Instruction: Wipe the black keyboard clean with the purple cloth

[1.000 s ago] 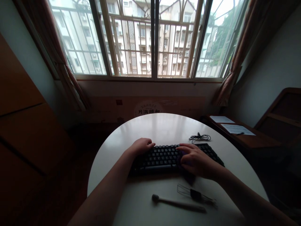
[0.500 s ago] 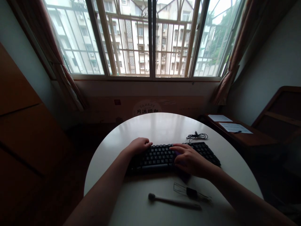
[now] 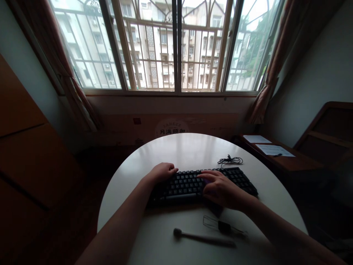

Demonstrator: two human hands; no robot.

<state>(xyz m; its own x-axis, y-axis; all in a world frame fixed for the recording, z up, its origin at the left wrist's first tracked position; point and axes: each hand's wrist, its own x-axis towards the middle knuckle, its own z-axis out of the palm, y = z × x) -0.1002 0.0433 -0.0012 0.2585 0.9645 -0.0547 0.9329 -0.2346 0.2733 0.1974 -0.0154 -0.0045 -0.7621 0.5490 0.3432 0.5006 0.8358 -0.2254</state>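
A black keyboard [image 3: 184, 187] lies across the white round table [image 3: 190, 147]. At its far left corner my left hand [image 3: 163, 173] is closed on the edge, thumb against the top row. My right hand [image 3: 220, 187] rests over the keys right of the middle, its fingers bent round a dark purple cloth [image 3: 217, 210]. Most of that cloth is hidden beneath the palm; a dark end hangs past the keyboard's near edge. Nearer me lie a brush [image 3: 204, 238] with a dark bristle head and a wire keycap puller [image 3: 224, 226] with a black middle.
The keyboard's coiled black cable [image 3: 230, 160] sits behind its right part. To the right, a brown side table [image 3: 302, 158] holds paper sheets [image 3: 275, 150] and a pen. A barred window [image 3: 179, 55] with curtains fills the wall ahead.
My right hand has slid slightly left over the keys with the cloth. My left hand keeps its hold on the keyboard corner. The whole view has shifted a little.
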